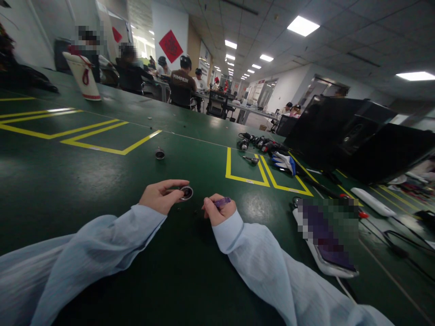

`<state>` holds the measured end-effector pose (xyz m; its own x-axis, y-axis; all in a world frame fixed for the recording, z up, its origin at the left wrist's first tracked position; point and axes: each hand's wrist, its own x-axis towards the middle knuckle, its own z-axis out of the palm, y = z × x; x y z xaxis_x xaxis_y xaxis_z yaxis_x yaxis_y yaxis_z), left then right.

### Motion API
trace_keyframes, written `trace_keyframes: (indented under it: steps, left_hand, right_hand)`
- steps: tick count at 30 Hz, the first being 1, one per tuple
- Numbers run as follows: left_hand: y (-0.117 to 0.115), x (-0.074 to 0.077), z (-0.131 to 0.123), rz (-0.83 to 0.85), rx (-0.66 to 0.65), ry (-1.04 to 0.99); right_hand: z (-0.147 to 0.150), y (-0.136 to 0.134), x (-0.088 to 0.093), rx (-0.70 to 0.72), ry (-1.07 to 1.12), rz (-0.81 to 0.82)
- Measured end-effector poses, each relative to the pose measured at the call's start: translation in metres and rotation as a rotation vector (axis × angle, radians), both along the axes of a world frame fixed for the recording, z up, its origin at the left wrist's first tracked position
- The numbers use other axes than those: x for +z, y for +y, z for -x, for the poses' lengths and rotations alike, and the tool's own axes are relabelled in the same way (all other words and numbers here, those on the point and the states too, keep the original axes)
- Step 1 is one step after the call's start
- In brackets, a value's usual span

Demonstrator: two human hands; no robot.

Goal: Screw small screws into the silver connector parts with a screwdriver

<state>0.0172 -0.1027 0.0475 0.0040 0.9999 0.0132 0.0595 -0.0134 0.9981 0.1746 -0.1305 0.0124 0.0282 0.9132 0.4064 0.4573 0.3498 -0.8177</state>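
Observation:
My left hand (161, 195) pinches a small round metal part (186, 193) between thumb and fingertips, its open, dark-centred face turned to the right. Wrapped in my right hand (219, 210) is a tool with a see-through purple handle (222, 202); its working end is hidden by the fingers. The two hands are apart, just above the green table (190, 267). A couple of tiny dark bits lie on the tabletop between them. Beyond my left hand stands another round metal part (159, 153), similar in look, with a small stub on top.
Yellow tape outlines mark the table. At right lie a metal piece with a thin shaft (251, 160), a blue-and-white glove (284, 163), a phone (326, 235) on a white stand, cables and black monitors (340, 136). A white cup (83, 76) stands far left. People sit at desks beyond.

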Motion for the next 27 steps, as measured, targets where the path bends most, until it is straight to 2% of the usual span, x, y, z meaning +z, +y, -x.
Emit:
trace_keyframes:
  steps: [4,8,11,15,18,22,27]
  left_hand:
    - [0.0019,-0.0008,0.0001,0.04,0.009,-0.032]
    - [0.0027,-0.0017,-0.0001,0.06,0.01,-0.062]
    - [0.0019,-0.002,-0.0006,0.038,0.015,-0.062]
    - [0.0007,-0.0019,-0.001,0.041,0.019,-0.034]
    - [0.0012,-0.0023,-0.0002,0.038,0.017,-0.027]
    - [0.0032,-0.0035,0.0014,0.049,0.017,-0.016]
    - [0.0045,-0.0051,0.0016,0.051,0.006,-0.021]
  right_hand:
    - [0.0003,-0.0001,-0.0017,0.012,0.032,-0.016]
    - [0.0036,-0.0004,-0.0032,0.049,0.234,-0.011]
    - [0.0049,-0.0034,-0.0012,0.076,0.353,-0.135]
    - [0.0053,-0.006,0.0013,0.082,0.293,-0.246]
    - [0.0055,-0.0037,-0.0006,0.071,0.237,-0.188]
    - [0.0062,0.0013,-0.0059,0.131,0.24,-0.032]
    - [0.0068,0.003,-0.0085,0.143,0.196,0.007]
